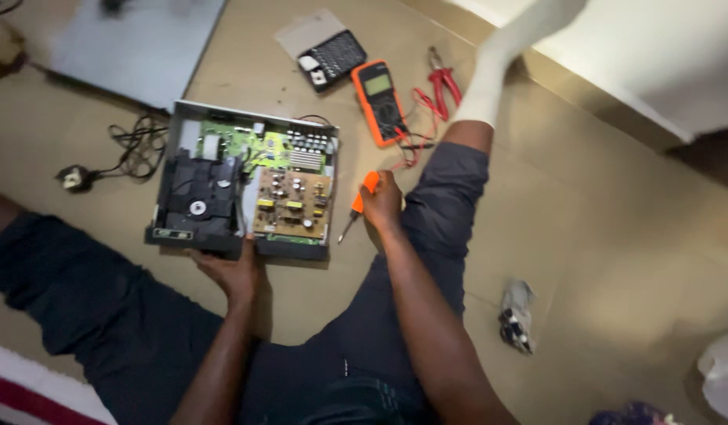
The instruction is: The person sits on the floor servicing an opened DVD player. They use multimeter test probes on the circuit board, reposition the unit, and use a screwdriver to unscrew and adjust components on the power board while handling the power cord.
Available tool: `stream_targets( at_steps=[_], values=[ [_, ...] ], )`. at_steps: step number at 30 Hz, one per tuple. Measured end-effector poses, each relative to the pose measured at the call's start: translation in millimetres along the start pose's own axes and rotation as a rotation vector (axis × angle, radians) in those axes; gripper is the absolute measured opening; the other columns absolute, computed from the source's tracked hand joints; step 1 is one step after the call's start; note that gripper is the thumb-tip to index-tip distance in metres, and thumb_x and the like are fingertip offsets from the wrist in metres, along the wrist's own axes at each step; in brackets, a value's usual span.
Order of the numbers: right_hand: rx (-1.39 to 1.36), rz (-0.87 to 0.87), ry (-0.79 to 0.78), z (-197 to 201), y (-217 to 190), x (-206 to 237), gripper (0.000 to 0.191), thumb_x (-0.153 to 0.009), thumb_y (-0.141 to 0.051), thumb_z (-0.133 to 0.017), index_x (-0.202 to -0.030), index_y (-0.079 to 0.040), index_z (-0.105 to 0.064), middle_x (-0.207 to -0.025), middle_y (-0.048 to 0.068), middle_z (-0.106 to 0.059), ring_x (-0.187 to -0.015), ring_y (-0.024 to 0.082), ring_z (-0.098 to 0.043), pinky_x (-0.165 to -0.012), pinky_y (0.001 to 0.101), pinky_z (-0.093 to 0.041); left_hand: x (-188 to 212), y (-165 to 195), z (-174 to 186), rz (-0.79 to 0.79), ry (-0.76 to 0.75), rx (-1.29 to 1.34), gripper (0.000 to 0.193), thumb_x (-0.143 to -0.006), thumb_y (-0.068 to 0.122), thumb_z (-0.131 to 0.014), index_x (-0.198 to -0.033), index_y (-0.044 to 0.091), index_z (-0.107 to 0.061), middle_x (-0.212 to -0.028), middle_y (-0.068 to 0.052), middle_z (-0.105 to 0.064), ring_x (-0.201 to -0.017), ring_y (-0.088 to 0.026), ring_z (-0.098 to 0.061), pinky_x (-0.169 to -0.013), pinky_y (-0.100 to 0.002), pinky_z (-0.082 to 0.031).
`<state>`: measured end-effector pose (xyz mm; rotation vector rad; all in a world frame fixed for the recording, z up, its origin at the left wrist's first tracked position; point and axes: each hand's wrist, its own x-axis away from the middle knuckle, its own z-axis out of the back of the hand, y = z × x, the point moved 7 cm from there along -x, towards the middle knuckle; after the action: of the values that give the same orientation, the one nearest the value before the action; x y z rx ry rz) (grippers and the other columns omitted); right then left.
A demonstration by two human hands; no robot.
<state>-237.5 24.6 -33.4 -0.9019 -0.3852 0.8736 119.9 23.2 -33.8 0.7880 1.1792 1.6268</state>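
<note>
While the opened disc player (242, 182) lies on the floor (600, 220), left hand (232, 271) rests at its front edge, grip curled on the casing. Right hand (382, 206), just right of the player, grip pinching an orange screwdriver (358, 206). Orange multimeter (380, 102) beyond the player's far right corner; red pliers (443, 81) beside it.

Left hand (234, 275) grips the opened disc player (242, 181) on the floor (600, 236) — right hand (382, 206) holds an orange screwdriver (358, 206) just beside it.
</note>
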Motion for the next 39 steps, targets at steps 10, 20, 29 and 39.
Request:
stream_targets(
  at_steps=[10,20,29,39],
  values=[
    [-0.108,0.330,0.062,9,-42,12,0.055,-0.080,-0.006,-0.082,-0.130,-0.002,-0.059,-0.116,0.015,-0.065,-0.098,0.027,-0.068,-0.081,0.0355,-0.057,-2,-10,0,0.099,0.043,-0.171,0.131,-0.082,0.032,-0.094,-0.161,-0.014,0.000,-0.166,-0.036,-0.013,-0.156,-0.045,-0.018,-0.131,-0.053,-0.013],
    [-0.388,0.076,-0.030,17,10,11,0.028,-0.098,-0.008,-0.072,-0.124,-0.002,-0.065,-0.109,0.009,-0.070,-0.098,0.017,-0.069,-0.087,0.0307,-0.057,-9,-16,-1,0.018,0.079,0.063,0.109,-0.083,0.015,-0.089,-0.162,-0.011,-0.018,-0.164,-0.029,-0.035,-0.151,-0.037,-0.041,-0.132,-0.044,-0.026],
    [-0.273,0.231,-0.204,-27,-9,19,0.035,-0.093,-0.003,-0.065,-0.127,0.000,-0.061,-0.120,0.011,-0.066,-0.110,0.020,-0.067,-0.092,0.0317,-0.057,4,-3,31,0.172,0.188,-0.193,0.123,-0.068,0.027,-0.091,-0.158,-0.009,-0.015,-0.160,-0.035,-0.028,-0.149,-0.046,-0.030,-0.124,-0.046,-0.024],
    [-0.560,-0.138,-0.278,-37,15,13,0.044,-0.097,-0.015,-0.069,-0.136,-0.002,-0.053,-0.118,0.011,-0.065,-0.097,0.017,-0.067,-0.082,0.0361,-0.061,4,-23,25,0.265,0.208,0.338,0.108,-0.075,0.013,-0.081,-0.161,0.000,-0.016,-0.133,-0.023,-0.061,-0.118,-0.032,-0.063,-0.104,-0.040,-0.049]
  ],
)
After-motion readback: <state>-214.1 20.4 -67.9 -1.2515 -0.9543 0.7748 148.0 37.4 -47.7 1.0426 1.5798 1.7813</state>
